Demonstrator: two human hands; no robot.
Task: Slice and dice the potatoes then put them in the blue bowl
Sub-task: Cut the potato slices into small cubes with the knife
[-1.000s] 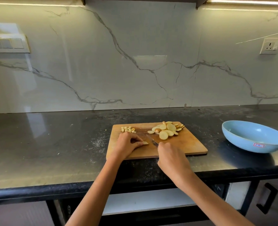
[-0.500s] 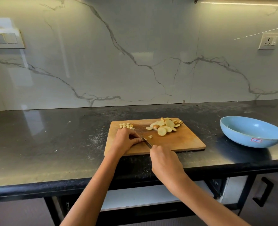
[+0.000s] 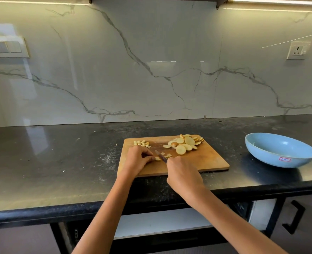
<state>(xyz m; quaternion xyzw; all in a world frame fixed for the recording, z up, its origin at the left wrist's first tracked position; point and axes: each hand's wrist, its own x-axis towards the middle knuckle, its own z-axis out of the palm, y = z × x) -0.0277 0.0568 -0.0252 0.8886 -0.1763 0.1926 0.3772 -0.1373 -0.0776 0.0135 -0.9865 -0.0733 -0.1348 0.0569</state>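
On the cutting board, the left hand pins a potato slice while the right hand grips what seems a knife; few dice done, most slices wait, and the blue bowl right of the board looks empty.

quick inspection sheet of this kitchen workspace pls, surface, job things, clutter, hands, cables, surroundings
surface: dark stone counter, smeared with pale marks; wooden cutting board near its front edge.
job's things: potato slices piled at the board's far right; diced pieces at its far left; knife cutting a slice mid-board; blue bowl right of the board, nothing seen in it.
clutter: nothing seen.
hands: left hand pinches the piece being cut; right hand grips the knife.
cables: nothing seen.
surroundings: marble backsplash, switch panel left, wall socket right, cabinet handle below.
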